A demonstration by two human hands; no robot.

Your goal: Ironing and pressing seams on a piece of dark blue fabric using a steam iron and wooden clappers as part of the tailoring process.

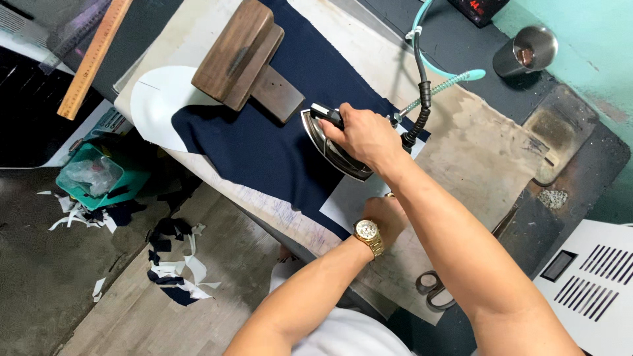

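The right hand (pixel 366 135) is gripping the handle of a steam iron (pixel 333 142), fingers closed around it, and the iron's soleplate is resting on the navy fabric (pixel 264 142) spread across the padded desk (pixel 475 158). The left hand (pixel 386 217), wearing a gold wristwatch (pixel 367 232), is lying mostly hidden under the right forearm, near a white paper piece (pixel 353 198) at the fabric's edge; I cannot tell whether its fingers are open or pinching anything. A wooden clapper block (pixel 241 56) is sitting on the fabric just beyond the iron, and a white curved pattern piece (pixel 153 109) is peeking out at the far end. Risks as judged from this layout: the left hand is lying close to the hot soleplate, so a short slip of the iron could be burning fingers; the iron dwelling in one spot could be scorching or glazing the navy cloth; the black cable and teal hose (pixel 432 82) are hanging taut behind the wrist and could be snagging and jerking the iron off line. Scissors (pixel 435 288) are lying at the near desk edge beneath the forearm, where an elbow could be knocking them off.
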